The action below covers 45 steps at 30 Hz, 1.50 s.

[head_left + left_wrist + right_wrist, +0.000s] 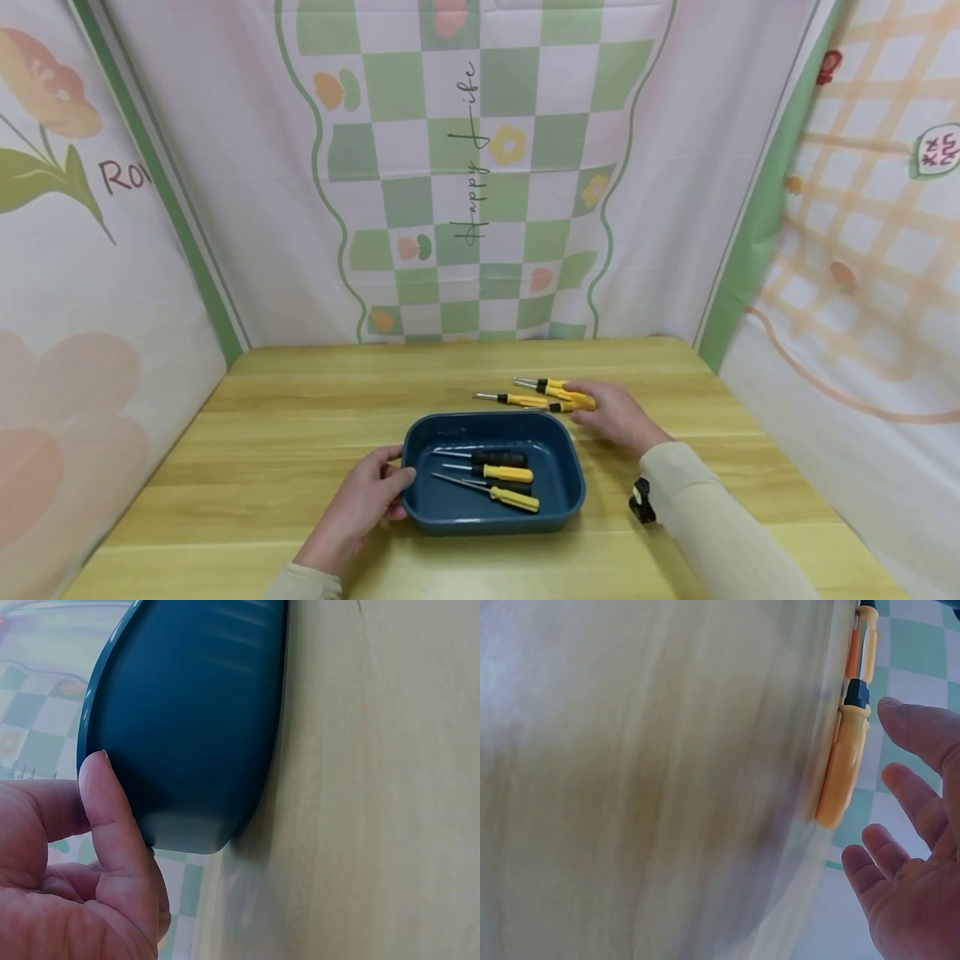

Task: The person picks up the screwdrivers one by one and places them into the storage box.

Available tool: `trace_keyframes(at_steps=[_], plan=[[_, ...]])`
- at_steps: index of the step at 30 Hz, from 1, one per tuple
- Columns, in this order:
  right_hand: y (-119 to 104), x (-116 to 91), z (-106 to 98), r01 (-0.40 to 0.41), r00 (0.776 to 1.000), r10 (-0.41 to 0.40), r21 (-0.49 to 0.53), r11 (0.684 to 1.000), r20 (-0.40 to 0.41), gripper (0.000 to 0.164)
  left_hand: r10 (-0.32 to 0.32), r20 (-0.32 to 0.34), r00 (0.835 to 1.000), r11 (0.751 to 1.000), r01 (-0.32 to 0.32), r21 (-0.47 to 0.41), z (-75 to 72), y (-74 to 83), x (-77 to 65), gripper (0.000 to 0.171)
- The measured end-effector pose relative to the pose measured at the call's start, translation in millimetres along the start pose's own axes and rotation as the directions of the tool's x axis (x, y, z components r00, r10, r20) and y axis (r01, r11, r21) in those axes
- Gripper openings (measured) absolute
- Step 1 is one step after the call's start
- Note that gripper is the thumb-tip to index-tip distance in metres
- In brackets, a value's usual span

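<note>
A dark blue rectangular tray [491, 527] sits on the table, its left rim pinched by my left hand [367, 496], thumb at the rim and fingers along the outer wall. Close up in the left wrist view, the fingers [112, 817] lie against the tray's wall [195, 727]. Several screwdrivers with yellow or black handles lie in the tray, among them a yellow-handled one [513, 499]. Behind the tray is a group of yellow-handled screwdrivers [527, 401]. My right hand [611, 412] is beside their handles, fingers apart; in the right wrist view a gap separates it from the nearest handle [840, 769].
The wooden table [300, 417] is enclosed by patterned cloth at the back [457, 208] and both sides. A small black device [642, 500] is at the right wrist, by the beige sleeve [697, 492].
</note>
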State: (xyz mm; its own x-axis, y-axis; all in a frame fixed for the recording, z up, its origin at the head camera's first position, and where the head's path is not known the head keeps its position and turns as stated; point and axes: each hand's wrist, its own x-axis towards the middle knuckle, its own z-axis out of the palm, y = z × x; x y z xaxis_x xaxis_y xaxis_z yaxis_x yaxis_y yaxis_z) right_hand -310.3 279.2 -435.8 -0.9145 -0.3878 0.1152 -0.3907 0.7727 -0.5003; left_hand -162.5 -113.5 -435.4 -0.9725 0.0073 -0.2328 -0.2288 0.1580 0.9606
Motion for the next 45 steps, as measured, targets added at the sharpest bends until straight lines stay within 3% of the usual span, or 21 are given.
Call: trace_keyframes(at_steps=[21, 28, 45], plan=[[4.5, 4.4, 2.0, -0.009, 0.997, 0.011, -0.031, 0.999, 0.071, 0.043, 0.018, -0.021, 1.0, 0.999, -0.018, -0.029, 2.1, -0.3, -1.4, 0.049], [3.7, 3.2, 2.0, -0.045, 0.995, 0.046, -0.016, 0.999, 0.091, 0.043, 0.016, -0.019, 1.0, 1.0, -0.016, -0.021, 1.9, -0.6, -1.1, 0.05], [-0.7, 4.2, 3.5, -0.064, 0.993, 0.064, -0.006, 0.998, 0.101, 0.046, 0.017, -0.02, 1.0, 1.0, -0.017, -0.018, 2.7, -0.4, -1.4, 0.049]])
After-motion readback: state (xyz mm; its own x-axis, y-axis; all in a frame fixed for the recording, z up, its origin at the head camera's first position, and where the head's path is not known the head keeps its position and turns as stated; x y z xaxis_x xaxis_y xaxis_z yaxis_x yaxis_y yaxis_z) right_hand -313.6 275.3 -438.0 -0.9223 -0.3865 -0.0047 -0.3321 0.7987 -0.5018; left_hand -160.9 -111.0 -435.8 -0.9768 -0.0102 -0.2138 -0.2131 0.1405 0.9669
